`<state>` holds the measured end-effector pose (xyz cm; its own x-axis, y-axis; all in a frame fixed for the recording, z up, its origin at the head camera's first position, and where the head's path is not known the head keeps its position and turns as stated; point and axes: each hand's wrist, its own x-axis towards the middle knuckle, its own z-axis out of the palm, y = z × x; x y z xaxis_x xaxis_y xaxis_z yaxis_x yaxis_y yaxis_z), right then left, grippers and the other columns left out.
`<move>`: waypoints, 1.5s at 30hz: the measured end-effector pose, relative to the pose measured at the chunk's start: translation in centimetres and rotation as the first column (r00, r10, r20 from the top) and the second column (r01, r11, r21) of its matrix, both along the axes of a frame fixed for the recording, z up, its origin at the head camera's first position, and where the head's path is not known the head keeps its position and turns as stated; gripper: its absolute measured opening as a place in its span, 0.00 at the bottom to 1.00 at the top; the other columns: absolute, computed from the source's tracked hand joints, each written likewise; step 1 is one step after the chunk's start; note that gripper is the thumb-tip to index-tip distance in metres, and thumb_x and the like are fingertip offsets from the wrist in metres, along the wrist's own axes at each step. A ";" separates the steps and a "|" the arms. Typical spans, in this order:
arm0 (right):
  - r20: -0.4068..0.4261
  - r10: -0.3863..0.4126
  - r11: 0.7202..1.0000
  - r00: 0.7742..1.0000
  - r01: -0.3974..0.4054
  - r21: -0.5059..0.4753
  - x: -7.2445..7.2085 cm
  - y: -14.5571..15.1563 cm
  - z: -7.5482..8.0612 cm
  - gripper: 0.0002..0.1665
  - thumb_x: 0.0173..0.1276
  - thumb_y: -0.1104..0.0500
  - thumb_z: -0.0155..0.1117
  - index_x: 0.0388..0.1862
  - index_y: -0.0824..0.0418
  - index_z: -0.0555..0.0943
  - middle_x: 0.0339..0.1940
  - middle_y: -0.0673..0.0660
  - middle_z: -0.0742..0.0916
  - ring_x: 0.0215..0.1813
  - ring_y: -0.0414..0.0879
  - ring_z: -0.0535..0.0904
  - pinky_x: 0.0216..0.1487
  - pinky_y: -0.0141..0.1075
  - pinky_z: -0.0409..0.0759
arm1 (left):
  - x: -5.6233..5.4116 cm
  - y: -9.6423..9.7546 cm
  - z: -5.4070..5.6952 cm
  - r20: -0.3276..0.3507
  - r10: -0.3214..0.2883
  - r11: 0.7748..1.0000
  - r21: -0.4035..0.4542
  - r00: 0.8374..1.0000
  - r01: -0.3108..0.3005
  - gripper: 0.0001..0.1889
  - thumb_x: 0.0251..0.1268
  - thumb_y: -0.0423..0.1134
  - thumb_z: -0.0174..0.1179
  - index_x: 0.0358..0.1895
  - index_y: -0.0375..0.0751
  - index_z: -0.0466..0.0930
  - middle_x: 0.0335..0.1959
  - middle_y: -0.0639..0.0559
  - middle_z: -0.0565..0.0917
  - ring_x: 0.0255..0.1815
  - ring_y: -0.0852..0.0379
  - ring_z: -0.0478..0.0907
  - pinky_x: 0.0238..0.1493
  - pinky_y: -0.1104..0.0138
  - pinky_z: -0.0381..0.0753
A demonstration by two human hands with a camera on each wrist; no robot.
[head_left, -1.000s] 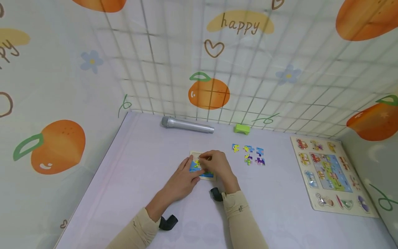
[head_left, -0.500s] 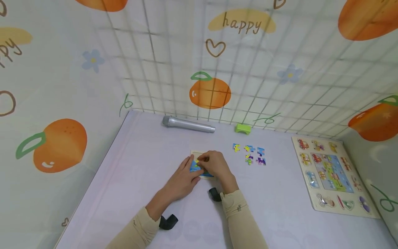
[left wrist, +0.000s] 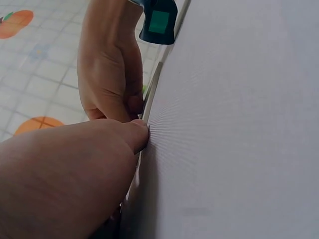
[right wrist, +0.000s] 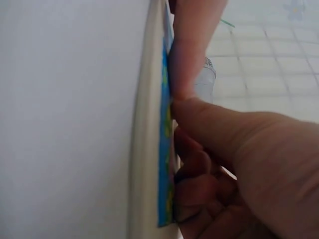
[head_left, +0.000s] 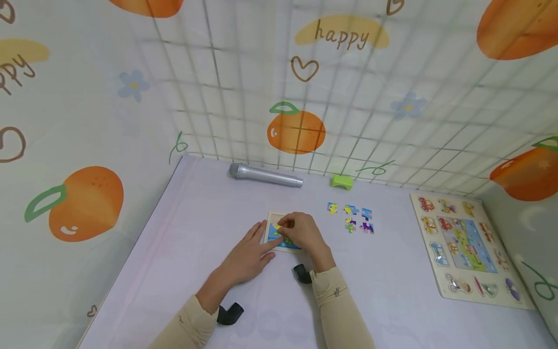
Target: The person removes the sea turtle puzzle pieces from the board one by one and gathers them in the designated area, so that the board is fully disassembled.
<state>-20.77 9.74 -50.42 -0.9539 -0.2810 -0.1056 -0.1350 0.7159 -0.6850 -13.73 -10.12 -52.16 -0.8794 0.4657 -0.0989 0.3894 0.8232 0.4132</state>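
A small wooden jigsaw tray [head_left: 272,217] lies in the middle of the table in the head view, its lower part filled with a blue, yellow and green picture. My right hand [head_left: 303,231] is over it, thumb and index finger pinching what looks like a puzzle piece against the picture; the fingers mostly hide it. My left hand [head_left: 245,258] lies at the tray's lower left, one straight finger reaching onto the picture. In the right wrist view, the right thumb [right wrist: 214,124] touches the picture's surface. Several loose puzzle pieces [head_left: 367,228] lie to the right of the tray.
A grey toy microphone [head_left: 267,175] and a green arched block [head_left: 342,182] lie along the back. At the far right is a large wooden vehicle puzzle board [head_left: 471,247]. Black wrist devices [head_left: 301,274] sit beside the forearms. Patterned cloth walls [head_left: 231,97] enclose the table.
My left hand has slid slightly down and left, uncovering more of the tray's left edge. My right hand stays over the tray in nearly the same pinch.
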 end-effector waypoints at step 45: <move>0.008 -0.232 0.971 0.973 0.232 -0.062 0.3 -0.7 0.1 0.06 0.72 0.52 0.68 0.41 0.48 0.90 0.37 0.48 0.92 0.43 0.46 0.85 0.47 0.45 0.83 | 0.1 0.3 0.8 0.001 0.018 0.999 0.028 1.000 -0.018 0.24 0.80 0.53 0.53 0.75 0.68 0.69 0.85 0.40 0.47 0.86 0.41 0.45 0.81 0.47 0.60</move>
<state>-20.44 9.06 -50.28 -0.9937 -0.0583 -0.0954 0.0299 0.6833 -0.7295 -13.61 -9.85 -51.36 -0.8876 0.4524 -0.0865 0.3743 0.8180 0.4368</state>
